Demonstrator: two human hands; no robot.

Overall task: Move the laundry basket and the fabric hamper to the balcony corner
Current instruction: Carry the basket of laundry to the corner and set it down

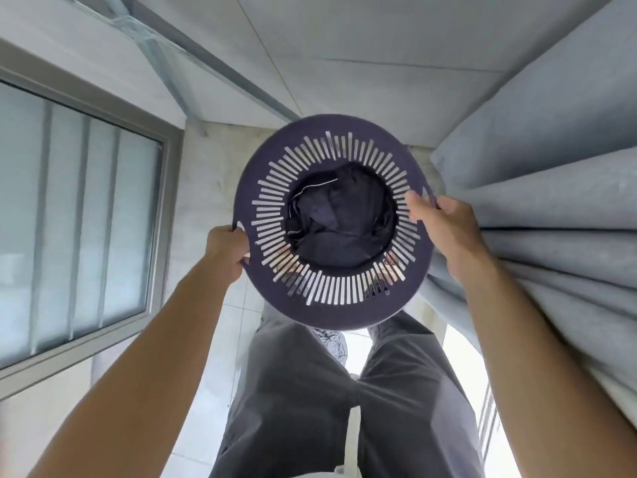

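On your right hangs a big gray curtain in long folds. It is just beside the basket and looks to be touching your right arm. On your left is a window with a gray frame and pale slats behind the glass. Light floor tiles run under you, and a pale wall stands straight ahead, where the window side and the curtain side come close together.

Your gray trousers fill the low middle of the view, and one patterned shoe peeks out between your legs, right under the basket.

You hold the laundry basket up in front of you, above your legs and off the floor. It is round and dark purple, with lots of thin slots all around its side. You look right down into it. Dark clothes lie bunched at the bottom.

Your left hand is wrapped tight on the handle hole at the basket's left rim. Your right hand is wrapped tight on the handle at the right rim. Your two hands are well apart, one on each side of the basket.
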